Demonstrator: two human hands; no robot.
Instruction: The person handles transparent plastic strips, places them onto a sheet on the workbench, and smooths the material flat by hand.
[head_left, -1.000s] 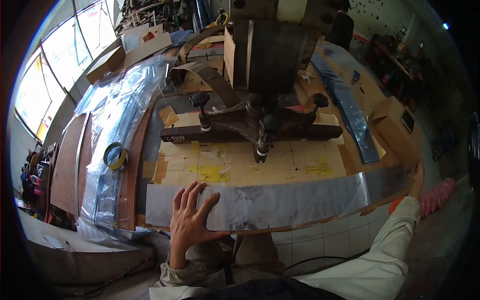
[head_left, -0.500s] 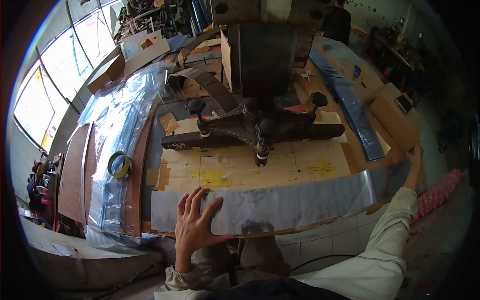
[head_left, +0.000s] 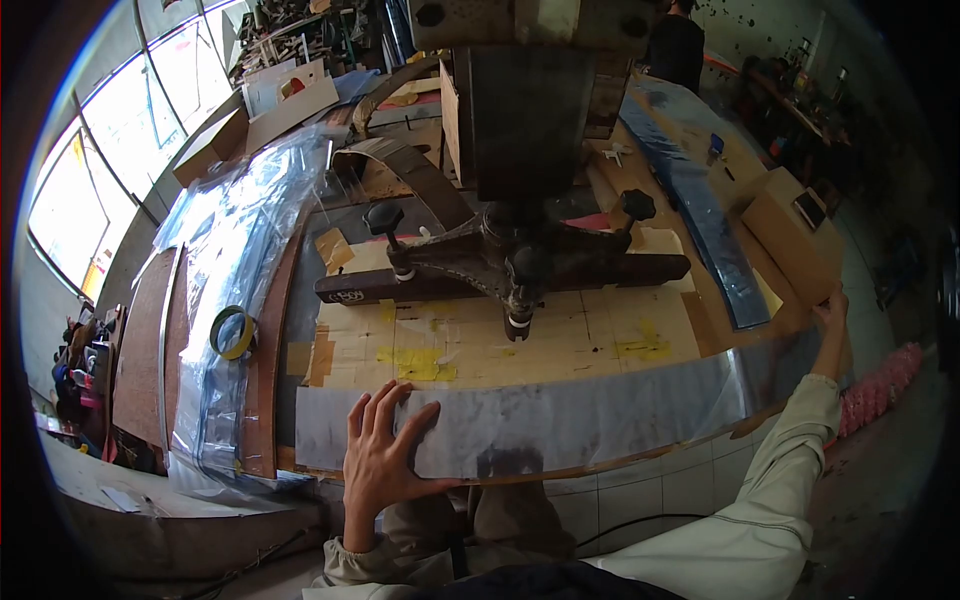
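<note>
A long grey, film-like strip [head_left: 600, 425] lies along the near edge of the work table. My left hand [head_left: 385, 455] rests on its left part with fingers spread and the thumb along the front edge. Far to the right, my right hand [head_left: 832, 318] is at the table's edge, by the strip's right end and the lower corner of a cardboard box [head_left: 790, 235]. Its fingers are small and partly hidden. Behind the strip is a pale wooden board [head_left: 500, 350] with yellow tape patches. Above that board hangs a dark metal press bar [head_left: 590, 272] with black knobs.
A roll of tape [head_left: 233, 333] sits on clear plastic sheeting [head_left: 250, 230] at the left. Another blue-grey strip [head_left: 700, 215] lies at the right rear. Pink wrapped material [head_left: 880, 390] is beside the table. A person in dark clothing [head_left: 675, 45] stands at the back.
The view has shifted slightly, so the bar and board appear a little lower and to the left. Both hands keep nearly the same places on the strip and table edge.
</note>
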